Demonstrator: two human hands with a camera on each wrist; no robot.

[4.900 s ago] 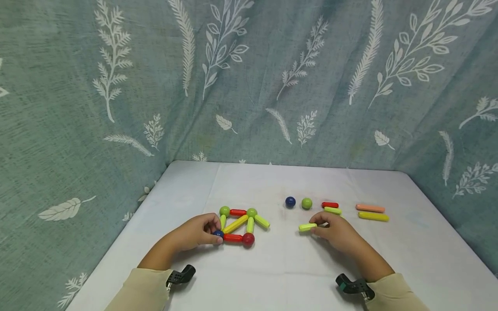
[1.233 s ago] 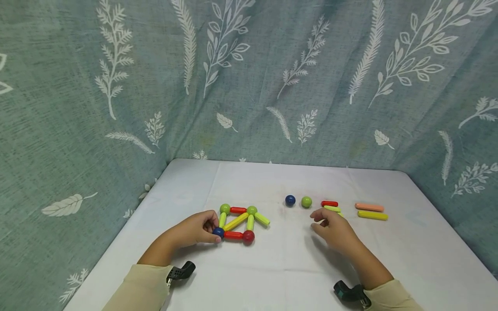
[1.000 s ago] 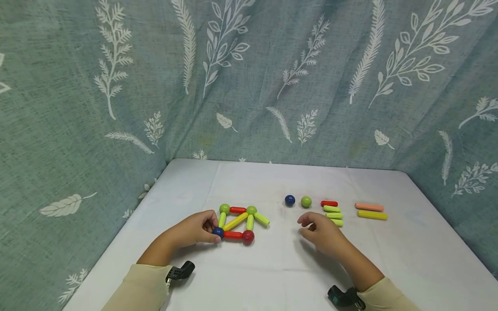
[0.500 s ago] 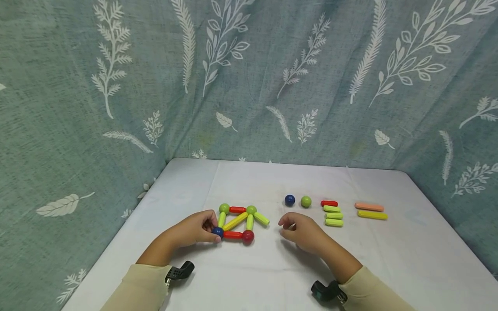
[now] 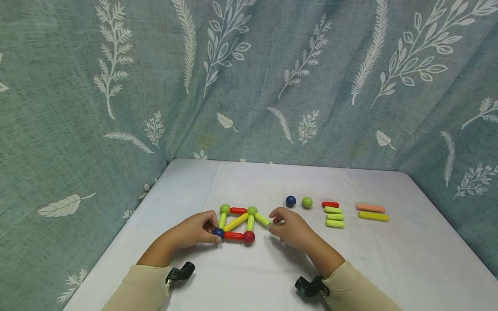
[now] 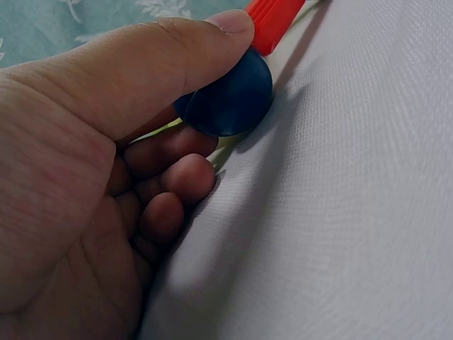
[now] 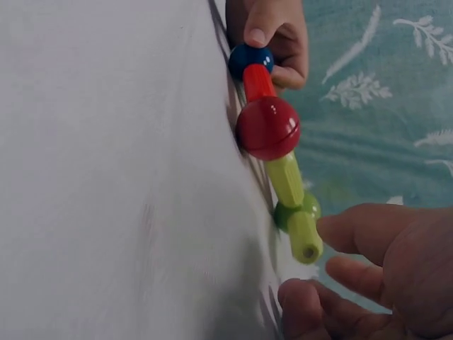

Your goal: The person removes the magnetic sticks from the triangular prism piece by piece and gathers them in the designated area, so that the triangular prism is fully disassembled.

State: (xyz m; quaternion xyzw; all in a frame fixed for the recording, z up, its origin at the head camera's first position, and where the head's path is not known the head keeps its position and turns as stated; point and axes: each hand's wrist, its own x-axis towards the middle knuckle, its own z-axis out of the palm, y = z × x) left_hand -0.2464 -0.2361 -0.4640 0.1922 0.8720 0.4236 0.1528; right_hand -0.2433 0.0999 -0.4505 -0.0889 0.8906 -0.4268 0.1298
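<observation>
A flat frame of balls and rods lies on the table. My left hand [image 5: 196,233] pinches its blue ball [image 6: 237,95] between thumb and fingers at the near left corner. A red rod [image 5: 233,236] runs from there to a larger red ball [image 7: 269,127]; a yellow rod [image 5: 236,222] crosses the frame diagonally. Green balls stand at the two far corners, and from the right green ball [image 5: 252,211] a lime rod [image 7: 306,239] sticks out with a free end. Around that end my right hand [image 5: 292,229] hovers, thumb and fingers apart, a fingertip close to the rod.
Behind the right hand lie a loose blue ball [image 5: 290,201] and a green ball [image 5: 307,202]. Farther right are a short red rod [image 5: 330,204], a stack of lime rods [image 5: 335,217], an orange rod [image 5: 370,208] and a long yellow rod [image 5: 373,216]. A patterned curtain [image 5: 249,86] stands behind.
The lime rod that my right hand held earlier now lies with the other loose lime rods. Emptied, that hand has moved left to the frame's free rod. My left hand stays on the blue ball.
</observation>
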